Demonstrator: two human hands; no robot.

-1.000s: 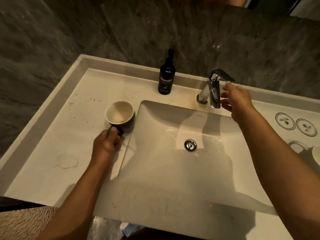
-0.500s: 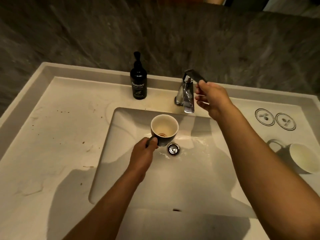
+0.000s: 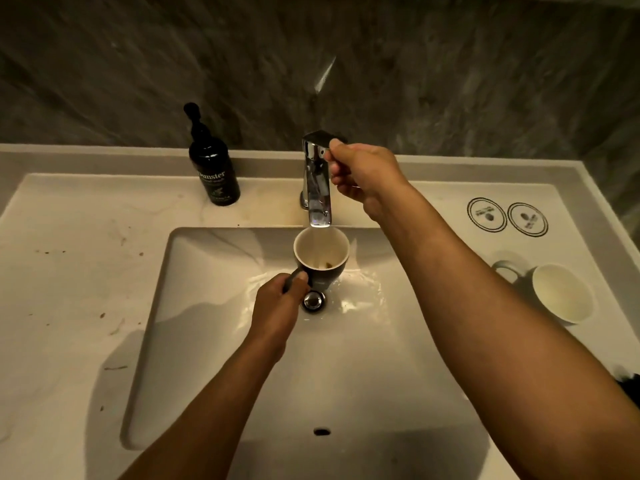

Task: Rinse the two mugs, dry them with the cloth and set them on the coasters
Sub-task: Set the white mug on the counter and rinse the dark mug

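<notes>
**First mug under the tap, everything else still ahead**

The left hand [image 3: 277,306] grips the handle of the dark mug [image 3: 321,258], fingers curled round it, and holds the mug upright over the basin [image 3: 207,341], its mouth directly below the spout of the tap [image 3: 317,188]. The right hand [image 3: 363,174] reaches past the mug and pinches the tap lever between thumb and fingers. Water seems to be running: a faint stream falls into the mug, and the basin floor around the drain [image 3: 313,301], just beside the left hand, shines wet. Brown residue sits at the bottom of the mug, so by my reading the rinse has only begun.

The second mug [image 3: 561,292] lies tilted on the counter under the right forearm, well apart from both hands and apparently not yet rinsed. The two coasters [image 3: 507,218] sit beyond it, to the right of the right hand, and carry nothing. The cloth cannot be made out with certainty (a dark shape at the right edge, near the right elbow, may be it). Left to do: finish this rinse, rinse the second mug, dry both, place both.
</notes>
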